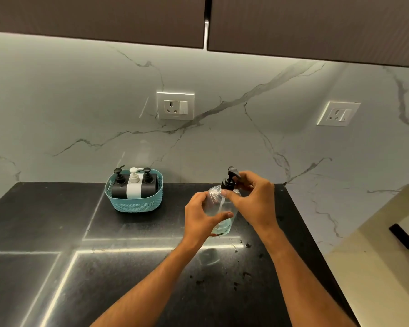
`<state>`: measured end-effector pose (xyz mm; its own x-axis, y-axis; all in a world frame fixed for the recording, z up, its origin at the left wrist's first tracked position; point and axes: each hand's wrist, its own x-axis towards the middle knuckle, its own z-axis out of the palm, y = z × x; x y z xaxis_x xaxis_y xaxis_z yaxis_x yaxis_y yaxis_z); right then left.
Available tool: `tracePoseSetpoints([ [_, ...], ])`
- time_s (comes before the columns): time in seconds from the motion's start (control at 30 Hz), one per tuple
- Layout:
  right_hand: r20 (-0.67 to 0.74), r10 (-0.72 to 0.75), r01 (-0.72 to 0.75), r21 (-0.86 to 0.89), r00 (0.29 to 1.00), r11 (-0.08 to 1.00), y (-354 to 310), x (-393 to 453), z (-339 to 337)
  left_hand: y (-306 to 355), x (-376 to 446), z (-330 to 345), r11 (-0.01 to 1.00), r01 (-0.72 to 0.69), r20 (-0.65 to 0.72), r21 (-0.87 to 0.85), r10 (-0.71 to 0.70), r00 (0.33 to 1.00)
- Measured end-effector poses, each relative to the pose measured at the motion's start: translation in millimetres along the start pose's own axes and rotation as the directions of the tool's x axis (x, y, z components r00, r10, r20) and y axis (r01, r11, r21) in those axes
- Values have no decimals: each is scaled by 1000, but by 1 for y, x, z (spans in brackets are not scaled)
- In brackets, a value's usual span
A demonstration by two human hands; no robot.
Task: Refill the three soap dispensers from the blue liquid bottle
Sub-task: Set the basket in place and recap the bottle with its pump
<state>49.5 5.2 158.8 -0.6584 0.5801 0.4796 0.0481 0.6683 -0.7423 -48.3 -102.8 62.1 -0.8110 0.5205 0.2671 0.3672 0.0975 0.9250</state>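
- While both forearms reach over the dark counter (pixel 57 232), the left hand (pixel 200 217) wraps the clear bottle (pixel 222 208), fingers clamped round its body; a little blue liquid sits at its bottom.
- Just above, the right hand (pixel 253 197) pinches the black pump (pixel 230 179) at the bottle's neck, fingertips closed on its collar.
- Farther back left, a teal basket (pixel 134 202) holds three dispensers (pixel 134 185), two black and one white, by the marble wall (pixel 80 102).

Teal woven-pattern basket (pixel 134 204) – black counter (pixel 57 220) – grey-veined white marble wall (pixel 80 102)
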Motion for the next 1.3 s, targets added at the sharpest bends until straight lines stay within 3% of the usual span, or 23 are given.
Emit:
tracePoseSetpoints([
  [0.5, 64, 45, -48, 34, 997, 998, 0, 4, 1, -2, 1, -4, 1000, 1, 22, -11, -1, 1000],
  [0.73, 167, 49, -67, 107, 985, 992, 3, 12, -3, -1, 8, -9, 999, 14, 10, -38, -14, 1000],
  [1.3, 53, 46, -48, 41, 998, 998, 7, 21, -3, 7, 12, 1, 999, 22, 43, -45, -21, 999],
])
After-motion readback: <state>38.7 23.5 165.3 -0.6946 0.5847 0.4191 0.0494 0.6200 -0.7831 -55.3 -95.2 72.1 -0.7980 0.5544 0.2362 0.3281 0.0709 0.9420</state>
